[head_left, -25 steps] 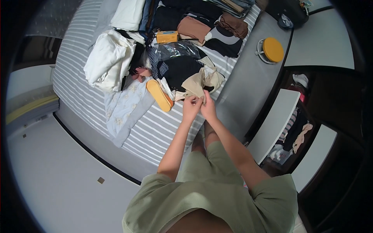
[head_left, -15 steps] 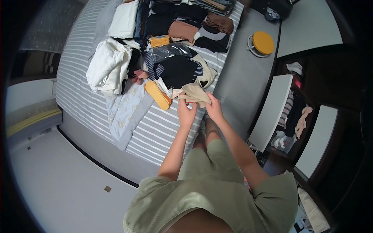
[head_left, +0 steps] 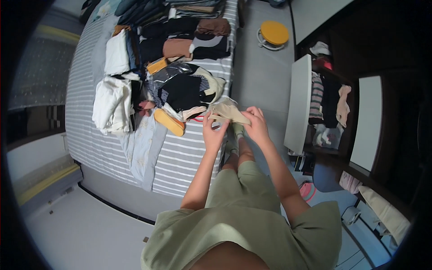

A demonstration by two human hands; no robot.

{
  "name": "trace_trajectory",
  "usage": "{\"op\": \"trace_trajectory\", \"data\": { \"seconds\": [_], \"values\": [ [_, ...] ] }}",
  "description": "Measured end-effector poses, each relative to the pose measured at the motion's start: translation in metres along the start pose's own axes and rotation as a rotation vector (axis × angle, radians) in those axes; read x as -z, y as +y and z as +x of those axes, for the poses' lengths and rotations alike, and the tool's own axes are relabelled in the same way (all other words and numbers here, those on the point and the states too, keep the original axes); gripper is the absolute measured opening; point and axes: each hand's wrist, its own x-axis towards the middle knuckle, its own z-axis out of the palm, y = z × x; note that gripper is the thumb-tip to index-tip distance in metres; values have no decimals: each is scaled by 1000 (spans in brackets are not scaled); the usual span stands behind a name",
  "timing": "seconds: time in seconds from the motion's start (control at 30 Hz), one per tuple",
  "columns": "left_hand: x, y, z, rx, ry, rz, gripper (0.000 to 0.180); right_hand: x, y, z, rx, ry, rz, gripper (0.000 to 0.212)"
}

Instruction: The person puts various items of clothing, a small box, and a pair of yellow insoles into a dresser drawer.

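Beige fabric, a small soft garment (head_left: 227,113), is pinched between both hands over the near edge of the bed. The left hand (head_left: 213,133) has its fingers closed on the garment's lower left end; the right hand (head_left: 257,125) grips the right end, its fingers curled over the cloth. The garment's long axis runs left to right between the two hands, sloping slightly down toward the right one, and both hands sit about equally close to it. Just beyond the fingers lies a heap of dark and cream clothes (head_left: 189,92) on the striped bedsheet (head_left: 180,157), with an orange slipper-like item (head_left: 169,122) to the left. Farther off stand folded stacks (head_left: 189,40), white garments (head_left: 112,101), and a yellow-topped stool (head_left: 273,33) on the floor.
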Motion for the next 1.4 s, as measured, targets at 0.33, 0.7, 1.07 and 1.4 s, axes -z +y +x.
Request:
{"op": "trace_trajectory", "data": {
  "seconds": [0.33,0.7,1.07,1.4],
  "values": [
    [-69,55,-5,52,-49,-127,19,77,25,-21,-118,53,-67,30],
    [-152,141,0,-322,-52,-57,12,163,84,-18,-188,274,316,29],
    [-310,264,12,-354,-33,-366,13,301,165,6,-55,592,404,32],
    [-429,318,-2,-455,-160,-434,10,400,251,13,-37,807,258,20]
  ]
}}
